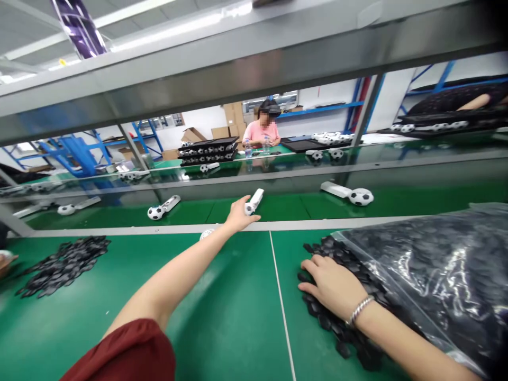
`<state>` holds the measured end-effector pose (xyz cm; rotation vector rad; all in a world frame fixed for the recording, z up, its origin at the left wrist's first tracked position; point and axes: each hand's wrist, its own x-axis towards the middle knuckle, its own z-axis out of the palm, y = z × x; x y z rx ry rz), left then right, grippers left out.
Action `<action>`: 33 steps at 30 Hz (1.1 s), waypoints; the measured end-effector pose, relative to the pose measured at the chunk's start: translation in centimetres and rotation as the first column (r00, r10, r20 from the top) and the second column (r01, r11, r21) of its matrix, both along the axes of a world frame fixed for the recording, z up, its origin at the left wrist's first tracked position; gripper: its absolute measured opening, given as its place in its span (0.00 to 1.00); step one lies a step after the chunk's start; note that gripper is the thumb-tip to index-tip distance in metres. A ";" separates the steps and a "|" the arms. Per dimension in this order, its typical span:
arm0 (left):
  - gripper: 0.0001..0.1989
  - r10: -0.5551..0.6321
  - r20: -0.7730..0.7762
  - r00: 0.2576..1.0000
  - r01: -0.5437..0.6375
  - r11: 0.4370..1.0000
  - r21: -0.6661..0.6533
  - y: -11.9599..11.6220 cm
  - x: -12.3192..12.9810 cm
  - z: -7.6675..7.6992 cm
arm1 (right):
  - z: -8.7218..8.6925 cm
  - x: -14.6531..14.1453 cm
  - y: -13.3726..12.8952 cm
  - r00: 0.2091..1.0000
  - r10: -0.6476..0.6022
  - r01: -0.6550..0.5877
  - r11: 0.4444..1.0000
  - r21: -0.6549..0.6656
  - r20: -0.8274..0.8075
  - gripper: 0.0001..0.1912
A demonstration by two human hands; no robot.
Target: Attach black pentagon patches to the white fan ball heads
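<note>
My left hand (238, 215) stretches out over the green conveyor belt. Its thumb and fingers close around the soccer-ball end of a white piece with a flat arm (257, 198). Under my left forearm, a round white part (206, 233) is partly hidden at the belt's near edge. My right hand (333, 283) rests palm down on a heap of small flat black pieces (323, 315). Its thumb and forefinger are apart, and the other fingertips are partly hidden. Just right of it lies a clear plastic bag (432, 270) full of similar black pieces.
More soccer-ball pieces (361, 197) lie along the conveyor belt (286, 207). Another black heap (65, 264) is at left, near another person's hand (6, 262). A metal shelf beam (238, 74) crosses above. Across the line sits a person in pink (260, 132) near stacked black trays (208, 152).
</note>
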<state>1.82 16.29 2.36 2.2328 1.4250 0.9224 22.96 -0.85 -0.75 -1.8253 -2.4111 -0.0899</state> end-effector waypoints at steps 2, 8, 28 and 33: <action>0.35 0.017 -0.058 0.998 -0.015 1.000 0.023 -1.9 -1.9 -0.2 | 0.3 -0.2 -0.1 1.000 -0.015 0.014 0.997 -0.070 -0.011 0.07; 0.39 0.282 -0.334 0.899 -0.293 0.956 0.018 -6.9 -9.9 -1.7 | 0.7 -0.4 0.1 0.994 -0.065 0.048 0.982 -0.184 -0.087 0.07; 0.38 -0.293 -0.100 0.951 0.246 0.911 -0.332 -12.8 -1.0 -2.6 | 0.2 -1.3 0.1 0.850 0.157 -0.176 0.984 0.010 -0.503 0.06; 0.39 -0.281 -0.131 0.951 0.225 0.916 -0.331 -12.9 -1.0 -2.8 | 0.0 -1.5 0.2 0.748 0.150 -0.178 0.984 0.022 -0.647 0.08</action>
